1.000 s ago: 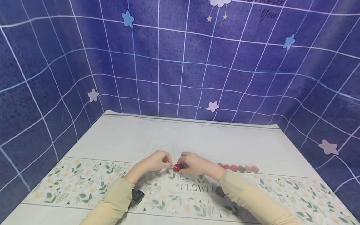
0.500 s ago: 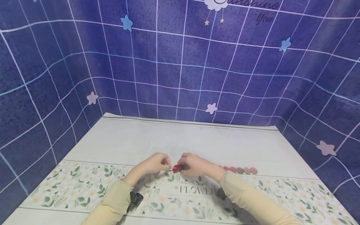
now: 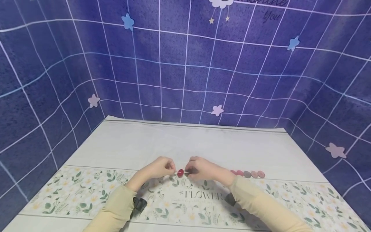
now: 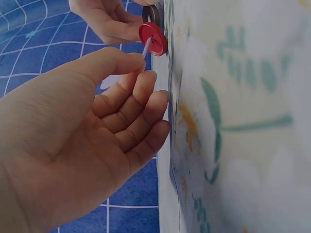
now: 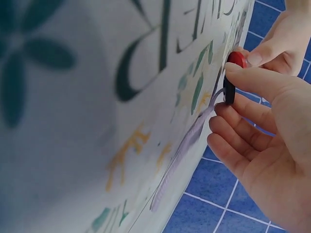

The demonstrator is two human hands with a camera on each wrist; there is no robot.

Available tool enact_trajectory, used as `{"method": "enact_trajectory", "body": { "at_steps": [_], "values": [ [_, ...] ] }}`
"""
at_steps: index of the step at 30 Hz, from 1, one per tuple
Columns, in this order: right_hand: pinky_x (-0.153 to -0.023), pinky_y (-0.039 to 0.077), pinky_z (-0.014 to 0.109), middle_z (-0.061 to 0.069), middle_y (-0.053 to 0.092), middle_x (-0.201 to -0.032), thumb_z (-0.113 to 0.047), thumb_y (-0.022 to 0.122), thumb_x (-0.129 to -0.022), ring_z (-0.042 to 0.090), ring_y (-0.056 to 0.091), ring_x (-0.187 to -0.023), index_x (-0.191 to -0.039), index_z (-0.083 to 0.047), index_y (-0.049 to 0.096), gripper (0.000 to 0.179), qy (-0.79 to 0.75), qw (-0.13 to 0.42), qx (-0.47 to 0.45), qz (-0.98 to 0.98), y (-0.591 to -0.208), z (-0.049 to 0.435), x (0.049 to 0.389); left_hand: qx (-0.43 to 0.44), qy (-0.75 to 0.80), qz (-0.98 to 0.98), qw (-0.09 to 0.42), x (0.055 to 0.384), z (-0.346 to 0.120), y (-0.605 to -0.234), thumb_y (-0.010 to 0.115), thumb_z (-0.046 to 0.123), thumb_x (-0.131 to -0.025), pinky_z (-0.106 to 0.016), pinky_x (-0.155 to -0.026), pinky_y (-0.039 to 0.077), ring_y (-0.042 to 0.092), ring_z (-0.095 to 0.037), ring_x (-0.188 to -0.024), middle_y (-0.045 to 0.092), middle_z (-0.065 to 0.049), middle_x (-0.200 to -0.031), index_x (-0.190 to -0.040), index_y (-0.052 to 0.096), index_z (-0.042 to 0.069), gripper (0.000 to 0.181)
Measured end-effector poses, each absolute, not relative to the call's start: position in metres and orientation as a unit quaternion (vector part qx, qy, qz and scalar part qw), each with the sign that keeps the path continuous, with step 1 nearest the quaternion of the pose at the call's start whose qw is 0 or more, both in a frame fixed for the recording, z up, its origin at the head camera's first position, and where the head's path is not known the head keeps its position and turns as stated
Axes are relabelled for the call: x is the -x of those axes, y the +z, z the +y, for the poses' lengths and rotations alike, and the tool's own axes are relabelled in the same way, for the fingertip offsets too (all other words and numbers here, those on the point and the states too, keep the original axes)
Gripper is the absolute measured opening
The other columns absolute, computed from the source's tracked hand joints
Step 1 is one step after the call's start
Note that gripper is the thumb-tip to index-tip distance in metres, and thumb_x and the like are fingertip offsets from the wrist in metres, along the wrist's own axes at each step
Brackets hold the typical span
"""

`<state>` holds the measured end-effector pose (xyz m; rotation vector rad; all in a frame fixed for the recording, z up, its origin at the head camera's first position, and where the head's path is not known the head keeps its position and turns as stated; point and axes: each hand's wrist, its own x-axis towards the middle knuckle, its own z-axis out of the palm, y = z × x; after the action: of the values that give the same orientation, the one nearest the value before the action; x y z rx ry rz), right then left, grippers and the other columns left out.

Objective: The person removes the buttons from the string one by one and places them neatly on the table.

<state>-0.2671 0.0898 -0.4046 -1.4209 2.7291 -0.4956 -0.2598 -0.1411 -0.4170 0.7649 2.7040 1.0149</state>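
Note:
A red button hangs on a pale lavender string between my hands. In the left wrist view the string comes out of the face of the red button. My left hand pinches that string between thumb and index finger. My right hand pinches a dark button by its edge, just to the right of the red one. From the dark button a longer stretch of string trails along the cloth in the right wrist view.
A row of several buttons, pink, red and grey, lies to the right, partly behind my right forearm. The table has a white cloth with a floral band. A blue grid-patterned curtain stands around the back and sides.
My right hand has moved slightly right with the dark button, leaving a short gap of string beside the red button. The left hand keeps its pinch, almost unmoved.

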Motion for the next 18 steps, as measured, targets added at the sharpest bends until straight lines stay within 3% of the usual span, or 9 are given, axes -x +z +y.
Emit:
{"method": "enact_trajectory", "body": {
  "at_steps": [18],
  "values": [
    [-0.084,0.049,0.022,0.001,0.061,-0.094,-0.015,0.07,-0.08,0.011,0.059,-0.087,-0.106,-0.008,0.067,0.027,-0.166,0.006,0.456,0.874,-0.405,0.105,0.269,-0.257,0.332,0.904,0.079,0.26,-0.141,-0.415,0.064,0.013,-0.083,-0.023,-0.066,0.047,0.054,-0.008,-0.067,0.061,0.005,-0.073,-0.082,0.063,0.008,0.006]
  ]
}}
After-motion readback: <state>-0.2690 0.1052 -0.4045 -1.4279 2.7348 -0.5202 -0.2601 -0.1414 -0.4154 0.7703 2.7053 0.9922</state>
